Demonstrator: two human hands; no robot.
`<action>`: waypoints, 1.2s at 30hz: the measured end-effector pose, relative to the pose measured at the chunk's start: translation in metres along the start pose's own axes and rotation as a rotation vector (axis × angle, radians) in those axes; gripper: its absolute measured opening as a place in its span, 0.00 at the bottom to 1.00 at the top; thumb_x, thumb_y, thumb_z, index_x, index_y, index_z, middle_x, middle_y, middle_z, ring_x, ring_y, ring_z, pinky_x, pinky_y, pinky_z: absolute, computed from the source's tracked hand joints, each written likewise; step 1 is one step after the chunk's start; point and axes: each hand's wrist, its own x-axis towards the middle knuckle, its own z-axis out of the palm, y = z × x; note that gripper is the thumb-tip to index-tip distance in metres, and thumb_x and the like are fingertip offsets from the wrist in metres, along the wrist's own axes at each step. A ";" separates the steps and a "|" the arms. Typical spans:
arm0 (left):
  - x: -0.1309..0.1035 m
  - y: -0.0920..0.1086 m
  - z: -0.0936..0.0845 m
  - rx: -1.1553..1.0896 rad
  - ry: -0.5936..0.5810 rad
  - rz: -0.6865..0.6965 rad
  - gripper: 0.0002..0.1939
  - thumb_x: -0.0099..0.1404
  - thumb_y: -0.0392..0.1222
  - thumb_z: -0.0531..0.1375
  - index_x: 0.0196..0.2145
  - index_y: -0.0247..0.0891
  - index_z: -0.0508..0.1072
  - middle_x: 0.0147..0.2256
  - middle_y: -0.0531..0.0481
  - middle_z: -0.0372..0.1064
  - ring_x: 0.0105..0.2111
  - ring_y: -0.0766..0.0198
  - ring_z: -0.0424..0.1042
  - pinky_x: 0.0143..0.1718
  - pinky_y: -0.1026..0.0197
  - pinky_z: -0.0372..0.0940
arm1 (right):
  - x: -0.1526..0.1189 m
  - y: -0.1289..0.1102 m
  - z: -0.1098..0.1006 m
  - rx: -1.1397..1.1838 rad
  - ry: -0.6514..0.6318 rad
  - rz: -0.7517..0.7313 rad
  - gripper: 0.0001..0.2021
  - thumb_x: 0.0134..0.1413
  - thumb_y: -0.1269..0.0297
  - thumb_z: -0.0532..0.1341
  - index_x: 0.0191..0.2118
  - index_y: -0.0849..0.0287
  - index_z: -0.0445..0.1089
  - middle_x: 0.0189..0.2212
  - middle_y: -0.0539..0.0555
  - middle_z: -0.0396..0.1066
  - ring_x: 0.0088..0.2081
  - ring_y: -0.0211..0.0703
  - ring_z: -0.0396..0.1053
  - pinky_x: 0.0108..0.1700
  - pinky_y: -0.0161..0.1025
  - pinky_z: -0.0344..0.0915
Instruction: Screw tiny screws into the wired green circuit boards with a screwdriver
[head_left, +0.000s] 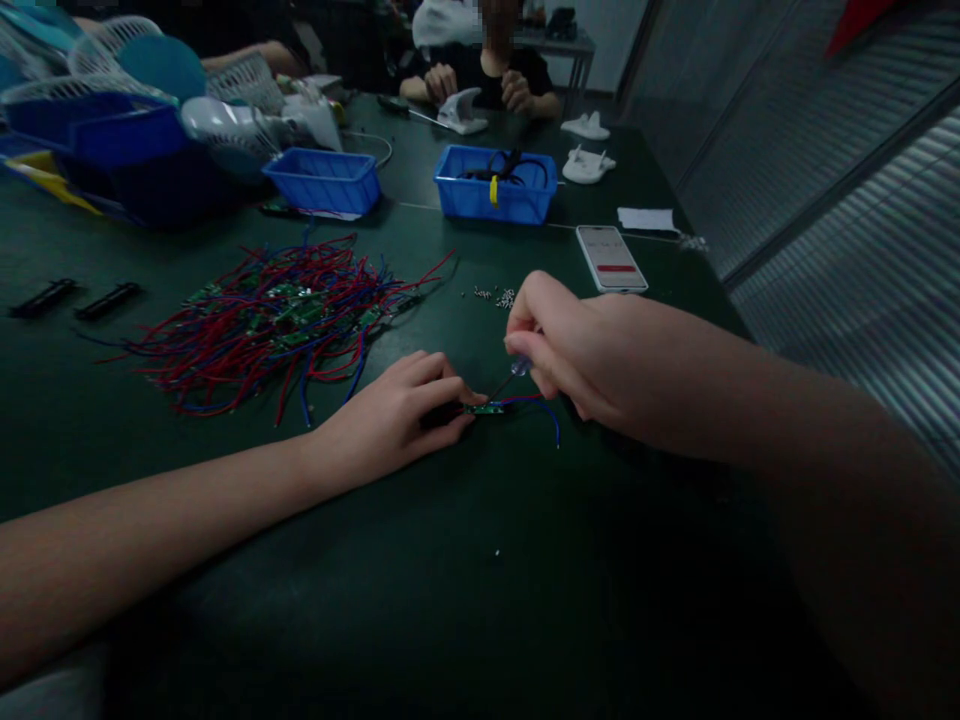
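Observation:
With finger and thumb, my left hand [409,405] grips the left end of a small green circuit board [489,408] against the table. Red and blue wires [551,412] trail from the board's right side. My right hand [566,350] is closed round the clear handle of a screwdriver [519,368], whose thin shaft slants down to the board; its tip lies close to my left fingertips. Whether the tip sits in a screw is too small to tell. Just beyond my right hand lies a little heap of screws [505,298].
A tangled pile of wired circuit boards [300,310] lies left of centre, with black plastic parts [109,300] beyond it. Blue bins [495,205], a phone [611,258] and white plastic parts [589,165] stand farther back. Another person [517,85] sits across the table.

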 end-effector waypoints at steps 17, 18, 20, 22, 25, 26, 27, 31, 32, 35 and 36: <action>0.001 0.000 0.001 -0.005 0.014 0.006 0.09 0.67 0.42 0.55 0.44 0.41 0.70 0.37 0.49 0.62 0.39 0.62 0.62 0.41 0.58 0.61 | 0.002 -0.001 -0.002 0.106 -0.011 -0.065 0.14 0.60 0.64 0.47 0.49 0.61 0.60 0.27 0.49 0.67 0.22 0.33 0.56 0.27 0.34 0.47; 0.001 0.000 0.001 -0.005 0.013 0.006 0.09 0.67 0.42 0.55 0.44 0.41 0.70 0.37 0.49 0.62 0.39 0.62 0.62 0.41 0.57 0.61 | 0.000 -0.001 -0.004 0.117 -0.030 -0.065 0.14 0.61 0.64 0.46 0.49 0.61 0.59 0.27 0.50 0.67 0.23 0.33 0.57 0.27 0.34 0.48; 0.000 0.000 0.001 -0.002 0.010 0.008 0.09 0.67 0.43 0.55 0.44 0.41 0.70 0.37 0.49 0.62 0.39 0.61 0.62 0.40 0.57 0.61 | -0.001 -0.002 -0.006 0.102 -0.057 -0.051 0.15 0.62 0.63 0.46 0.51 0.62 0.59 0.28 0.51 0.69 0.24 0.33 0.59 0.28 0.34 0.49; 0.000 0.000 0.001 0.000 0.009 0.011 0.10 0.67 0.43 0.55 0.45 0.42 0.70 0.39 0.48 0.62 0.40 0.61 0.62 0.41 0.57 0.62 | -0.001 -0.002 -0.007 0.043 -0.063 -0.042 0.17 0.64 0.60 0.45 0.52 0.62 0.59 0.28 0.52 0.69 0.24 0.33 0.59 0.28 0.34 0.48; 0.000 0.000 0.001 0.009 0.021 0.015 0.10 0.67 0.43 0.55 0.45 0.42 0.70 0.40 0.47 0.63 0.41 0.60 0.63 0.41 0.56 0.62 | 0.001 -0.003 -0.004 -0.117 0.014 -0.031 0.20 0.64 0.50 0.47 0.49 0.59 0.64 0.26 0.51 0.69 0.23 0.34 0.59 0.27 0.34 0.46; 0.000 0.000 0.001 0.013 0.019 0.015 0.10 0.67 0.43 0.55 0.45 0.41 0.70 0.40 0.47 0.63 0.40 0.60 0.63 0.41 0.56 0.62 | 0.002 -0.004 -0.002 -0.175 0.053 -0.025 0.22 0.62 0.46 0.47 0.47 0.58 0.66 0.25 0.51 0.69 0.23 0.35 0.60 0.26 0.34 0.45; 0.000 0.000 0.001 0.018 0.019 0.017 0.10 0.67 0.43 0.55 0.45 0.41 0.70 0.39 0.48 0.63 0.40 0.60 0.63 0.40 0.57 0.62 | 0.003 -0.006 0.000 -0.225 0.093 -0.013 0.25 0.61 0.42 0.46 0.44 0.57 0.67 0.25 0.52 0.68 0.23 0.36 0.60 0.26 0.34 0.44; 0.000 -0.001 0.001 0.036 0.023 0.028 0.10 0.67 0.43 0.55 0.45 0.41 0.70 0.40 0.48 0.63 0.41 0.60 0.63 0.41 0.56 0.62 | 0.005 -0.012 0.008 -0.333 0.206 0.103 0.32 0.61 0.39 0.37 0.38 0.58 0.69 0.24 0.55 0.68 0.25 0.39 0.64 0.26 0.35 0.43; 0.000 -0.001 0.001 0.036 0.026 0.028 0.11 0.67 0.43 0.55 0.46 0.41 0.70 0.41 0.47 0.63 0.41 0.60 0.63 0.42 0.56 0.62 | 0.005 -0.013 0.009 -0.332 0.217 0.130 0.32 0.62 0.41 0.36 0.39 0.59 0.68 0.24 0.55 0.68 0.25 0.39 0.64 0.26 0.35 0.43; 0.000 -0.001 0.001 0.026 0.026 0.023 0.11 0.68 0.43 0.55 0.46 0.41 0.70 0.40 0.47 0.62 0.40 0.61 0.62 0.41 0.57 0.62 | 0.005 -0.012 0.008 -0.219 0.179 0.117 0.23 0.63 0.49 0.42 0.45 0.60 0.65 0.25 0.53 0.68 0.23 0.37 0.61 0.25 0.35 0.44; 0.000 0.000 0.001 0.022 0.026 0.020 0.11 0.67 0.43 0.55 0.46 0.41 0.70 0.39 0.48 0.62 0.39 0.61 0.62 0.41 0.57 0.62 | 0.004 -0.011 0.006 -0.152 0.143 0.087 0.19 0.62 0.54 0.44 0.47 0.60 0.63 0.25 0.52 0.68 0.22 0.36 0.60 0.25 0.35 0.45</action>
